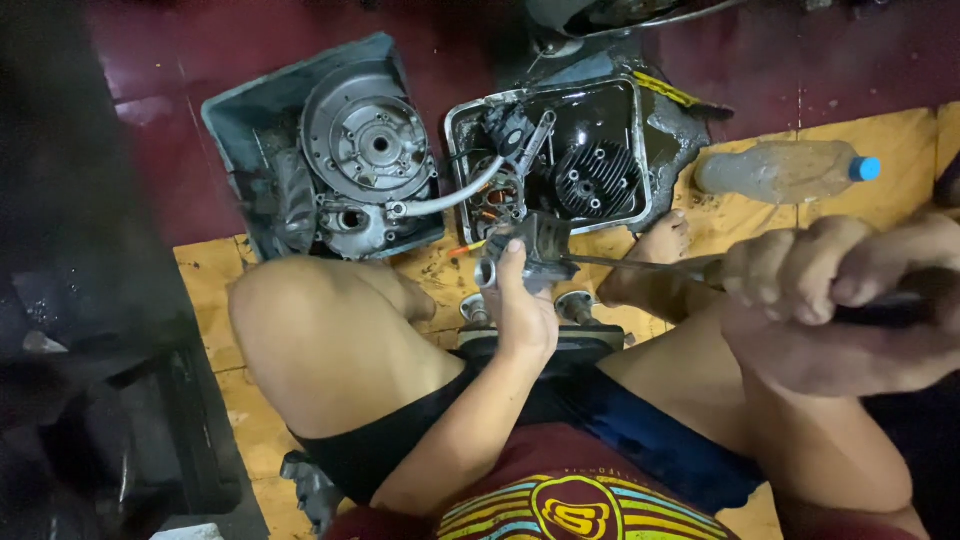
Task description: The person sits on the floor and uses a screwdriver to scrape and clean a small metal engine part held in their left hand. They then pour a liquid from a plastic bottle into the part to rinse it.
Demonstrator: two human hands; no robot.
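Your right hand, big and blurred at the right edge of the frame, is clenched together with fingers wrapped around the dark handle of a long screwdriver; its thin shaft runs leftward to the small engine part at centre. Your left hand is clamped on that part from below, thumb up beside a short pale metal tube at its left end, steadying it over your lap.

By the look of it, you are working a fastener or prying at a seam on the part, mid-step. The next move calls for keeping the tip seated and the shaft in line with it, while your left hand resists the twist so the piece does not roll.

As for the part itself: dark, greasy cast metal, blocky, with that bright tube stub; finer detail is too small to tell. Just beyond it, upper centre, sits a black oily tray holding a finned cylinder head. Upper left, a grey-blue bin holds a round engine cover. A plastic bottle lies on its side, upper right.
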